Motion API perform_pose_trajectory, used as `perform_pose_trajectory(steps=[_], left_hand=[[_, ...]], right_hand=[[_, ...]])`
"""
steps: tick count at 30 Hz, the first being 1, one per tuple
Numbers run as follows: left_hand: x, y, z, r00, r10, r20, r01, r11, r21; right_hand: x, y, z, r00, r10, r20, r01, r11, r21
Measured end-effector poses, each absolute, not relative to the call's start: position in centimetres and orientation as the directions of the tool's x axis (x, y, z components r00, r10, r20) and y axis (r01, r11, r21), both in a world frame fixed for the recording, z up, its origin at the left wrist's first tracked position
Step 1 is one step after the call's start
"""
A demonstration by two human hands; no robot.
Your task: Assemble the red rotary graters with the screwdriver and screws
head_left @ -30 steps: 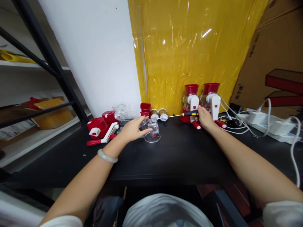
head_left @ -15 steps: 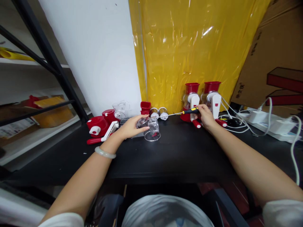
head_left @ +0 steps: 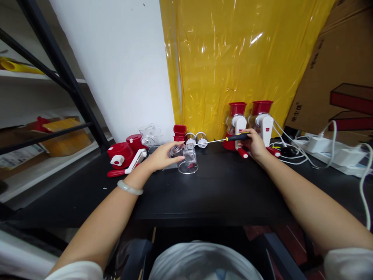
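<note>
My left hand (head_left: pixel 161 156) is closed around a clear plastic housing (head_left: pixel 187 157) that stands on the black table (head_left: pixel 210 190) near its back edge. My right hand (head_left: pixel 254 144) grips a screwdriver (head_left: pixel 224 139) with a black and yellow handle. Its thin metal shaft points left toward the clear housing, and the tip stops just short of it. Directly behind my right hand stand two assembled red and white hand-crank units (head_left: pixel 250 120).
A red and white crank unit (head_left: pixel 124 157) lies to the left beside clear parts (head_left: pixel 149 135) and a small red piece (head_left: pixel 178 132). Two metal drums (head_left: pixel 196 139) sit at the back. White cables and power strips (head_left: pixel 326 153) cover the right side. A black shelf frame (head_left: pixel 58 74) stands left.
My right hand has lifted the screwdriver slightly and drawn it a little to the right. My left hand has settled more firmly on the clear housing, which has barely moved.
</note>
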State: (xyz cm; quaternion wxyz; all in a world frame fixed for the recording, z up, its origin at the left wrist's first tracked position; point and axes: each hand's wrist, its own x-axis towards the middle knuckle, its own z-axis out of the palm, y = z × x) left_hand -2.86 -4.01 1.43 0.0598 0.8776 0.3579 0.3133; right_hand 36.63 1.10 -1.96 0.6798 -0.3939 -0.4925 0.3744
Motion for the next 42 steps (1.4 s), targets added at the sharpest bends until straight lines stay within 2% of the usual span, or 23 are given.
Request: perform_pose_trajectory(steps=[7, 13, 21, 27, 32, 37, 39, 42], left_hand=[[-2.8, -4.2, 1.7, 0.538, 0.683, 0.494, 0.605, -0.721, 0.338], [-3.2, -4.3, 2.0, 0.572, 0.694, 0.437, 0.565, -0.72, 0.403], [-3.0, -4.0, 1.5, 0.544, 0.697, 0.468, 0.604, -0.712, 0.357], [-2.8, -3.9, 1.5, 0.527, 0.712, 0.463, 0.621, -0.695, 0.362], [-2.8, -3.9, 1.5, 0.531, 0.702, 0.475, 0.612, -0.705, 0.358], [-2.8, -3.7, 1.4, 0.535, 0.698, 0.476, 0.618, -0.707, 0.344], [-2.8, -3.6, 1.4, 0.541, 0.696, 0.471, 0.619, -0.709, 0.337], [-2.9, -3.6, 1.4, 0.55, 0.695, 0.464, 0.612, -0.713, 0.343]], right_hand=[[36.6, 1.1, -2.0, 0.239, 0.873, 0.425, -0.038, 0.445, -0.895], [36.6, 1.2, -2.4, 0.245, 0.838, 0.488, 0.078, 0.484, -0.871], [36.4, 0.7, -1.5, 0.245, 0.906, 0.345, -0.073, 0.372, -0.925], [36.3, 0.5, -1.4, 0.203, 0.901, 0.384, -0.067, 0.404, -0.912], [36.1, 0.5, -1.7, 0.239, 0.873, 0.425, -0.053, 0.448, -0.892], [36.3, 0.6, -1.9, 0.226, 0.848, 0.479, 0.05, 0.481, -0.875], [36.3, 0.7, -1.9, 0.228, 0.858, 0.46, 0.062, 0.459, -0.886], [36.4, 0.8, -1.8, 0.213, 0.897, 0.388, -0.042, 0.405, -0.913]])
